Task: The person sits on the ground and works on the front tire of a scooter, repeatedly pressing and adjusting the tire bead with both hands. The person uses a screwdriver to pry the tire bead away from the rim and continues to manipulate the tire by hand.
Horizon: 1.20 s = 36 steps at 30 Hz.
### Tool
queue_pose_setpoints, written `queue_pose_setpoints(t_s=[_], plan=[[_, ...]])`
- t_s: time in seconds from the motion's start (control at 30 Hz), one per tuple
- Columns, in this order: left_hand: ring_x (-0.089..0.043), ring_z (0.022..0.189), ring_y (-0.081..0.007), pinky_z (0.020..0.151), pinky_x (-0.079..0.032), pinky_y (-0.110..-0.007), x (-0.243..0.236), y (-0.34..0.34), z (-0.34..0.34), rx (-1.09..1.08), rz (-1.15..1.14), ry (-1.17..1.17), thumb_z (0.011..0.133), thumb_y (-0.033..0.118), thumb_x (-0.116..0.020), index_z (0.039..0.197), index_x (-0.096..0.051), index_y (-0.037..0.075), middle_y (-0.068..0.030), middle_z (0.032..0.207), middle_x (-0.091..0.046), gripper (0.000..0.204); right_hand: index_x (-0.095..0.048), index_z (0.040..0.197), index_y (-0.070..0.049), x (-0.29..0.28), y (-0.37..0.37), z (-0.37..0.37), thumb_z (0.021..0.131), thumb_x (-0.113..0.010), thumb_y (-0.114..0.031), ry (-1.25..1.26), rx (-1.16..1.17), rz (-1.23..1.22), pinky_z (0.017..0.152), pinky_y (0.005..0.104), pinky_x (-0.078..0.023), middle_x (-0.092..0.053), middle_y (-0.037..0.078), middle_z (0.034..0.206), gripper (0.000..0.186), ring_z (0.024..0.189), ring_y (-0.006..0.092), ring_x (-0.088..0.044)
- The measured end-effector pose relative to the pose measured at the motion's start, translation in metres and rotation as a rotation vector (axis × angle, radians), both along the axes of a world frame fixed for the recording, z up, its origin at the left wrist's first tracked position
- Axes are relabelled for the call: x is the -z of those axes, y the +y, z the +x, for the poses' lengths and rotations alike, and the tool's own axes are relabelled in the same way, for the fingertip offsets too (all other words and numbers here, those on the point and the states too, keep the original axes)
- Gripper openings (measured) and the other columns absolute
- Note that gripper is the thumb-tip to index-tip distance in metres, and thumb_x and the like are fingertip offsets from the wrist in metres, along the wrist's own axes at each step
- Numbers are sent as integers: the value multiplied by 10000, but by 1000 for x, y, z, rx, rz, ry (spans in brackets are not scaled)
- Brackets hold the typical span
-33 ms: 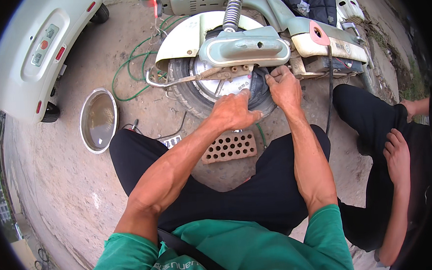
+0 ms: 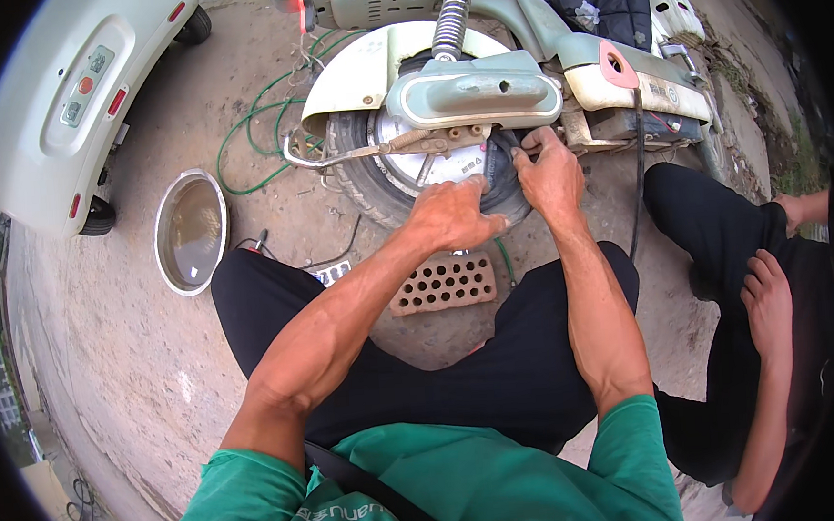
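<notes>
A scooter wheel stands in front of me, with a worn black tyre [image 2: 359, 178] around a silver hub [image 2: 451, 167]. My left hand [image 2: 451, 215] grips the tyre's near side, its fingers bent over the sidewall and its thumb stretched to the right. Just right of it, my right hand [image 2: 551, 171] is closed at the tyre's right edge, fingers and thumb pressed together on the rubber. Dark rubber shows between the two hands. My fingertips are partly hidden, so I cannot tell whether a tool is under them.
The pale green scooter [image 2: 483, 94] has a coil spring [image 2: 450, 24] above the wheel. A metal basin [image 2: 192, 232] of murky water stands left. A perforated brick [image 2: 443, 284] lies below my hands. A green hose [image 2: 239, 157] trails behind; a white car [image 2: 82, 90] is far left. Another person's hand [image 2: 768, 301] is at right.
</notes>
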<state>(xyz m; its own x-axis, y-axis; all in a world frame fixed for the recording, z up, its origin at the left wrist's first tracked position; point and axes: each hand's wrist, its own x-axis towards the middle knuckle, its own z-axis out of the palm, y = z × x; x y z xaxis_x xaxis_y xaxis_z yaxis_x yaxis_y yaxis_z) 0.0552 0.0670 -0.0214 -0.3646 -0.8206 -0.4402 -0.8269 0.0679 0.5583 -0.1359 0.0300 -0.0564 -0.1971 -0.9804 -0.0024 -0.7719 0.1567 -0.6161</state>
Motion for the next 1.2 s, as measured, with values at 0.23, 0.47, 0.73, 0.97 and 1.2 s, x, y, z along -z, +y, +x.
queue_pose_setpoints(t_s=[0.23,0.47,0.73,0.97,1.2], plan=[[-717,1234,-416,1101,-533,-494,5,-9,-2,75,62,-72,877,638,-726,1470,-657,55,-259,1289,-759,835,-735,1059,-93,-3,13,20,770,-935,-251,235,-261,-267,862,514,-574,-722,122,1059,385,1011,372,-711],[-716,1232,-405,1082,-542,-483,-6,-9,-3,66,90,-56,869,662,-729,1459,-660,44,-256,1283,-757,856,-786,1005,-49,18,-2,9,861,-846,-258,352,-269,-293,863,521,-554,-751,133,1024,260,1006,355,-706],[-697,1278,-409,1121,-524,-462,-6,-2,1,-47,87,-30,901,581,-752,1456,-641,-17,-278,1346,-725,823,-771,1000,-70,26,-12,-15,934,-772,-219,246,-84,-306,940,538,-492,-735,110,1081,162,1105,352,-651],[-667,1326,-408,1140,-513,-462,-2,-22,5,72,187,35,883,540,-783,1496,-629,-17,-289,1398,-695,843,-799,1007,-79,28,-6,-22,832,-757,-74,363,-567,-515,968,449,-501,-691,70,1134,180,1159,306,-629],[-694,1247,-370,1062,-535,-463,4,-35,10,143,275,123,860,495,-836,1458,-672,16,-252,1342,-721,784,-804,1023,-19,-24,-24,-37,755,-786,-115,598,-1321,-286,1093,422,-450,-669,84,1320,286,1324,250,-568]])
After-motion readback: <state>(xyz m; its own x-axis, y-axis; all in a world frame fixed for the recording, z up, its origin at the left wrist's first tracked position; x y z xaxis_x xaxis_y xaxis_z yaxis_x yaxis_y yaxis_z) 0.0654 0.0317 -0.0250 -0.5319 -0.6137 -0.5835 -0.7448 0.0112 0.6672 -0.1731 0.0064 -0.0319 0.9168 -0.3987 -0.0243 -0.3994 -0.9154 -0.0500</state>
